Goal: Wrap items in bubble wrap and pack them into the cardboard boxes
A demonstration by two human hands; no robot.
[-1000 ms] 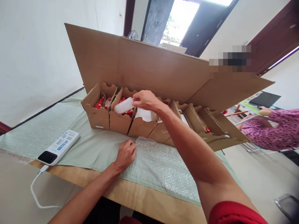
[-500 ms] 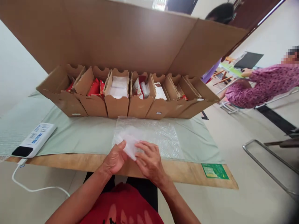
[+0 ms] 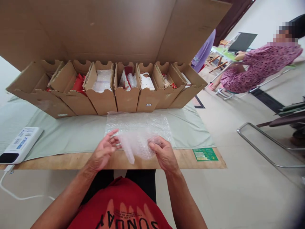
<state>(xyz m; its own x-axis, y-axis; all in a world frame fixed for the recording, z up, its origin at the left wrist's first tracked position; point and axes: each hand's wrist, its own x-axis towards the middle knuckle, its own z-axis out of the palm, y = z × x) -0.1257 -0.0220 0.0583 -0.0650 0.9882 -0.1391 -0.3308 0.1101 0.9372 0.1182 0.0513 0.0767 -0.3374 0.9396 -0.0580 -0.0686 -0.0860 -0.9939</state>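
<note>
A translucent piece of bubble wrap (image 3: 139, 144), partly blurred, hangs opened out above the table edge. My right hand (image 3: 164, 152) pinches its right side between thumb and fingers. At its left edge is my left hand (image 3: 103, 152), fingers apart and palm turned inward; they look loose of the wrap, though they are very close to it. Under and behind the held piece, a larger bubble wrap sheet (image 3: 157, 122) lies flat on the pale green cloth (image 3: 188, 127).
Behind the sheet stands a row of cardboard bins (image 3: 126, 100) holding red packets (image 3: 78, 83), clear plastic pouches (image 3: 103, 81) and a white box (image 3: 147, 81). A tall cardboard panel (image 3: 107, 31) rises behind. A white power bank (image 3: 22, 143) with a cable is at left. A person (image 3: 257, 68) sits at right.
The folded white piece held by both hands has been spread wider. My left hand has moved away to the left with its fingers parting, and the view has shifted to the right.
</note>
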